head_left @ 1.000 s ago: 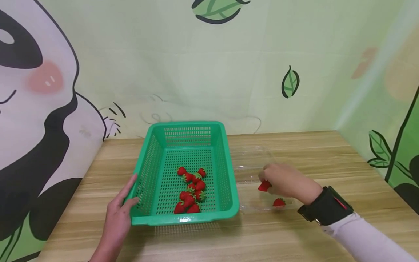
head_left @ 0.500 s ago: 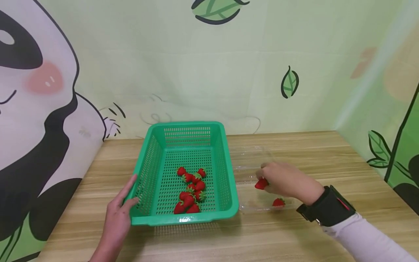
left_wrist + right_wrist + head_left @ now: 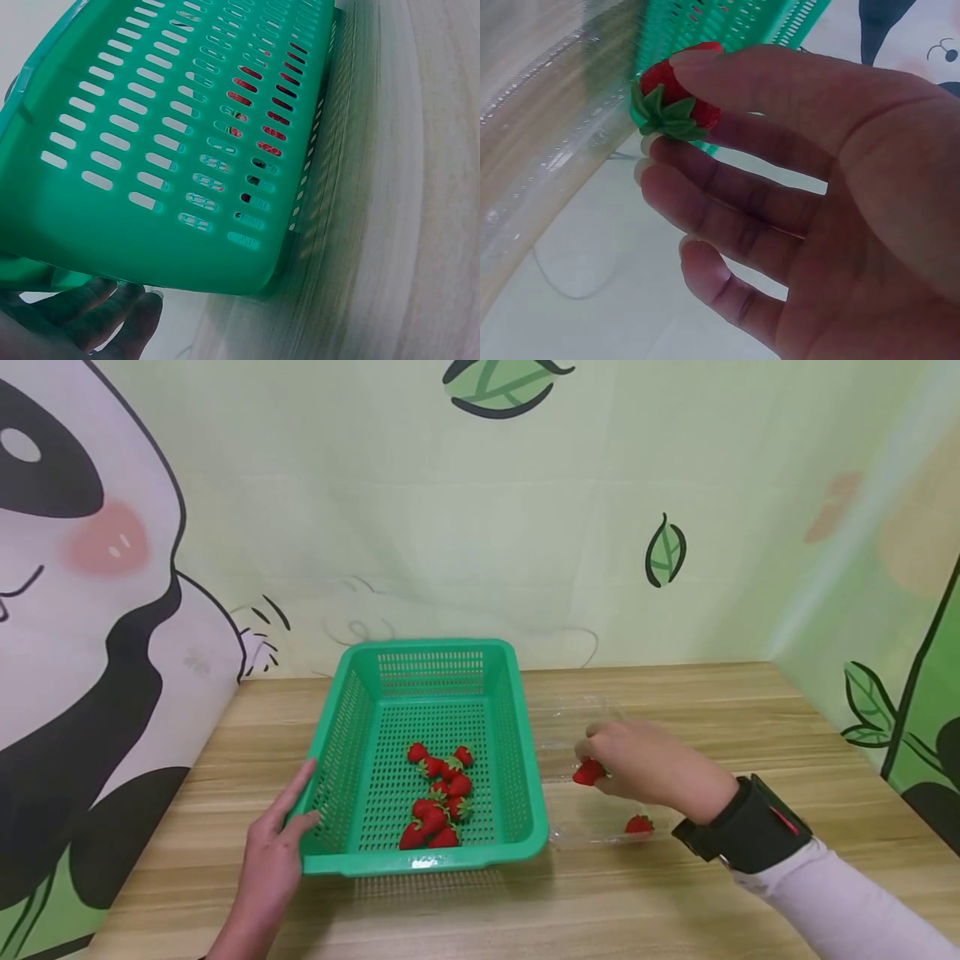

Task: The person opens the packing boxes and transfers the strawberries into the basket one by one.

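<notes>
A green plastic basket with slotted walls stands tilted toward me, several red strawberries lying on its floor. My left hand grips its left rim, thumb inside and fingers outside. In the left wrist view those fingers curl at the rim beside the slotted wall. My right hand pinches one strawberry between thumb and fingers, its green leafy cap showing in the right wrist view. That hand hovers over a clear plastic container, where another strawberry lies at the front right.
The clear container sits close against the basket's right side, its transparent lid folded back behind it. Under everything is a wood-grain table. A printed wall with a panda and leaves rises behind the table's back edge.
My right hand has moved a little left and up with the strawberry, toward the basket. The left hand and the basket have stayed in place.
</notes>
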`<action>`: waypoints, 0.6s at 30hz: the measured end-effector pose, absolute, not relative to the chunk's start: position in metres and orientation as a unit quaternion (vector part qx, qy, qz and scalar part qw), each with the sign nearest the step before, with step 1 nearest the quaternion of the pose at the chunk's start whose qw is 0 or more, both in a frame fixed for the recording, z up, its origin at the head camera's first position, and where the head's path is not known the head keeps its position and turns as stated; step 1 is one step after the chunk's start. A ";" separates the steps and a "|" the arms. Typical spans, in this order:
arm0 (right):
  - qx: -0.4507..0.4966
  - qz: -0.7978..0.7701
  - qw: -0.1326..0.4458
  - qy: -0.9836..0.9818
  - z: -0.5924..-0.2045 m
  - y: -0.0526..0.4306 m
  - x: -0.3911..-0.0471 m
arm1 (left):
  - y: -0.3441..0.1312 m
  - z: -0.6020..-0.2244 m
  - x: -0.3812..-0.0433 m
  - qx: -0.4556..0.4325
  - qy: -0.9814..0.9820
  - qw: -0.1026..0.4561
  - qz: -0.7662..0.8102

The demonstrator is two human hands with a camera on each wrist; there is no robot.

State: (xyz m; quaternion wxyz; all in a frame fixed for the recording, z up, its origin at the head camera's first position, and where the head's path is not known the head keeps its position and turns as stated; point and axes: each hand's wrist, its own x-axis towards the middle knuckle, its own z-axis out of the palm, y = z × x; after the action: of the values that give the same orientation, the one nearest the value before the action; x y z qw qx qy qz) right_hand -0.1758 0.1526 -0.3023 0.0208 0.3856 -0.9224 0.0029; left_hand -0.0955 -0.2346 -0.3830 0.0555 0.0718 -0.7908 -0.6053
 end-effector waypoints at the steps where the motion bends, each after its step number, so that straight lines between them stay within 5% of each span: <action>1: 0.387 0.002 0.020 -0.922 -0.301 0.151 -0.176 | -0.234 -0.383 -0.096 0.072 -0.791 0.055 -0.605; 18: 0.413 -0.046 0.023 -0.909 -0.273 0.104 -0.182 | -0.235 -0.382 -0.096 0.078 -0.795 0.047 -0.600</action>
State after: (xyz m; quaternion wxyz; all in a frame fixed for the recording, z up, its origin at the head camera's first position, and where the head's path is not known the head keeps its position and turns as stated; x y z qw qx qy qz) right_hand -0.1817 0.1040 -0.2732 0.0229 0.4128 -0.9094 -0.0458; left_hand -0.0963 -0.2350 -0.3818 0.0472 0.0777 -0.7946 -0.6003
